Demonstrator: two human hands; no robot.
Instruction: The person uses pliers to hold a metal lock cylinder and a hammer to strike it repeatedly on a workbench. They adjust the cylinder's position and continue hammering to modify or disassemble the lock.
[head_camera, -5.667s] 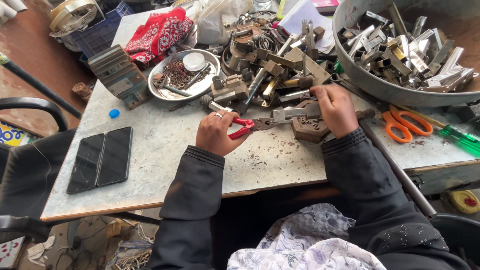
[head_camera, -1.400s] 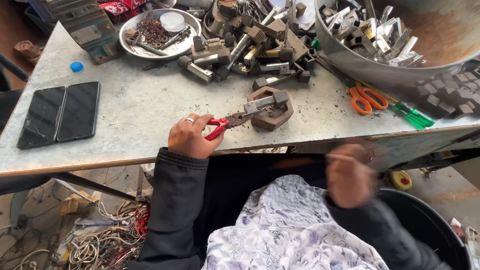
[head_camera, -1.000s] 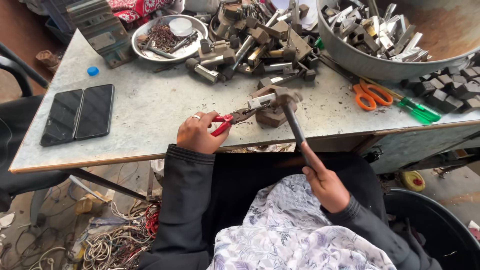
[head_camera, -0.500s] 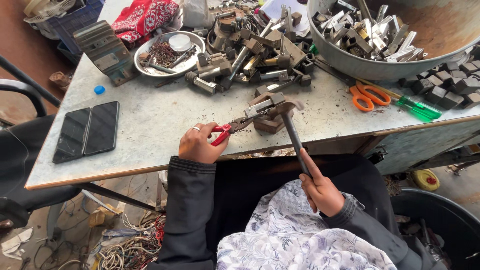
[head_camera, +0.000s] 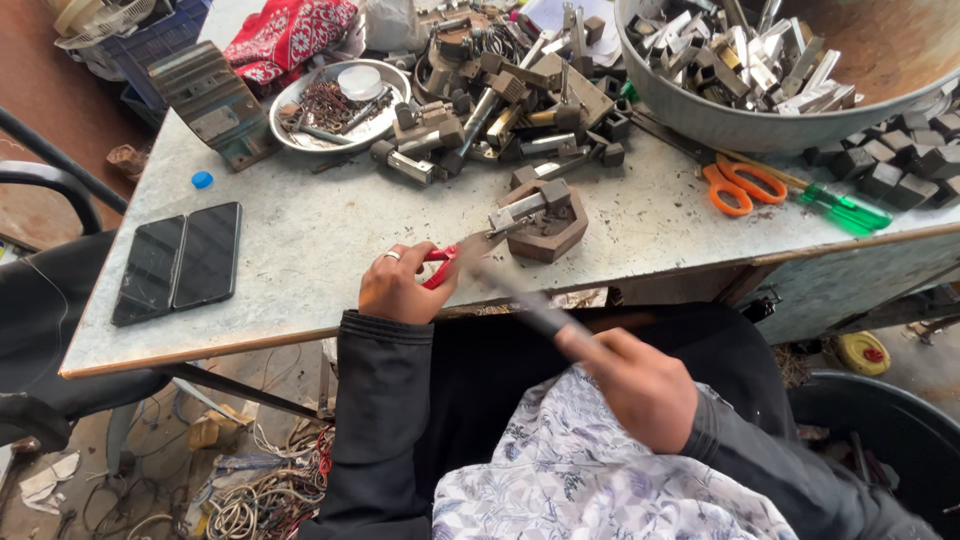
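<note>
At tabletop (head_camera: 300, 260) front edge: I saw both hands busy.
Left hand (head_camera: 398, 286): clamped on red-handled pliers (head_camera: 452, 262), jaws gripping a small metal part (head_camera: 528, 207).
Metal part: resting on brown hexagonal block (head_camera: 552, 232), near the edge.
Right hand (head_camera: 640, 385): closed around hammer handle (head_camera: 530, 308), blurred, held over my lap, head near the pliers.
Behind: scrap metal pile (head_camera: 510, 100), orange scissors (head_camera: 740, 185).

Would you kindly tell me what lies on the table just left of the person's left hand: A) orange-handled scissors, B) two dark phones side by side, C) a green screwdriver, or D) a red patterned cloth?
B: the two dark phones lie flat side by side, left of the left hand that grips the red-handled pliers.
</note>
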